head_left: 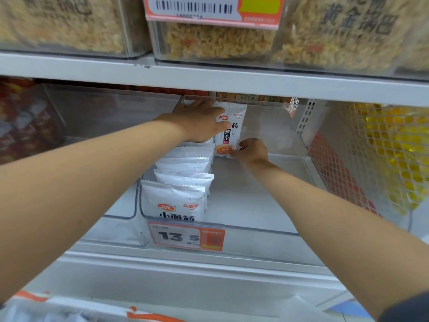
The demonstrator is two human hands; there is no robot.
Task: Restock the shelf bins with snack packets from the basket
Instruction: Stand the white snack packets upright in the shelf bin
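A white snack packet (232, 126) with a red logo stands upright at the back of a clear shelf bin (260, 228). My left hand (199, 122) holds the packet's upper left side, thumb across its front. My right hand (251, 151) pinches the packet's lower right corner. A row of several matching white packets (183, 180) stands along the bin's left side, from front to back. The basket (69, 307) shows only as an orange-and-white edge at the bottom left.
The bin's right half is bare floor. A price tag reading 13.5 (185, 237) clips to its front. A clear bin (111, 126) sits to the left, red packets (25, 122) beyond it. White mesh with yellow goods (394, 159) stands right. Bins of puffed snacks (218, 38) fill the shelf above.
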